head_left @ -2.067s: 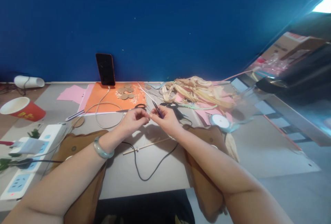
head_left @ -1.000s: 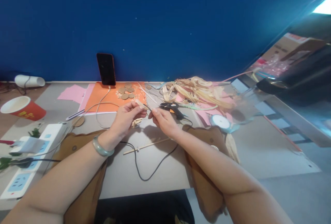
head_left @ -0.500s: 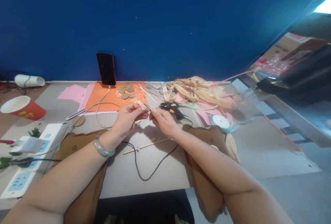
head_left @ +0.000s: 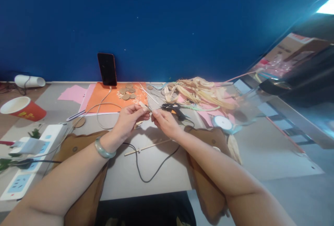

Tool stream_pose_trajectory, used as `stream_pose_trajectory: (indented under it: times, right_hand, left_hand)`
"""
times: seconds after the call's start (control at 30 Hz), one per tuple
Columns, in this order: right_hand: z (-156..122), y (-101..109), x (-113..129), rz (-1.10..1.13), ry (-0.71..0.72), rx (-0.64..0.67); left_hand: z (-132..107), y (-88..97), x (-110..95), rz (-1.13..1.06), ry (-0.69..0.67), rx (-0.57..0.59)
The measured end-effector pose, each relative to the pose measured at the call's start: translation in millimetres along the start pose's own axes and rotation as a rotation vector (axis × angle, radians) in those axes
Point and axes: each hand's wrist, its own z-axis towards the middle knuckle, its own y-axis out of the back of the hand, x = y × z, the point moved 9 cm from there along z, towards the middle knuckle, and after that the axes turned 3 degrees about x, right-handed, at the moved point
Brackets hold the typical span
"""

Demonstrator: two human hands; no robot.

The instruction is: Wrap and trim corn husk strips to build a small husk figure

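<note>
Two bare hands sit mid-frame on my head-cam feed, nearly fingertip to fingertip over the table (head_left: 122,180). The left hand (head_left: 130,117) has thumb and fingers pinched together on a pale strip (head_left: 142,104) that pokes up past the fingertips. Another pale piece (head_left: 138,124) shows just below that hand, and I can't tell from here whether it's the same bit. The right hand (head_left: 165,123) is pinched on a thin dark piece (head_left: 149,109) slanting toward the strip; too small for me to say what it is, or whether they touch. Just beyond the right hand lies a black tool (head_left: 174,110), looks like a glue gun tbh. Nearer me, a thin stick (head_left: 153,145) lies across a looping black cord (head_left: 146,180). Behind, brown discs (head_left: 126,97) sit on an orange sheet (head_left: 100,99) by a leaning phone (head_left: 106,69), with a messy husk-like pile (head_left: 198,94) and a white spool (head_left: 222,122) off to the right.
</note>
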Motion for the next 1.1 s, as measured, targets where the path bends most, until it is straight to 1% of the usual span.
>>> stream_pose_trajectory:
  times: [0.17,0.3,0.37,0.47,0.6,0.8,0.93,1.1]
  right_hand:
    - [0,2,-1,-0.014,-0.009,-0.022]
    - [1,5,-3,0.093,-0.011,-0.058]
    - [2,5,-5,0.156,-0.022,-0.057]
    - [3,3,-6,0.194,-0.030,-0.037]
    - [2,2,-6,0.165,-0.030,-0.013]
    - [2,-1,-4,0.103,-0.021,0.014]
    - [2,-2,0,0.078,0.018,0.036]
    - [1,-4,0,0.055,0.023,0.063]
  left_hand:
    - [-2,-1.3,-3,0.004,-0.003,-0.004]
    - [-3,-0.6,-3,0.012,0.015,-0.021]
    - [-4,-2.4,-3,0.034,0.009,-0.005]
    - [-6,-8.9,-4,0.098,-0.010,0.053]
    - [-8,-16.0,-7,0.194,-0.047,0.113]
    - [-9,-18.3,-10,0.268,-0.076,0.116]
    - [-7,-16.4,-4,0.284,-0.052,0.114]
    - [-4,-15.4,3,0.304,-0.046,0.162]
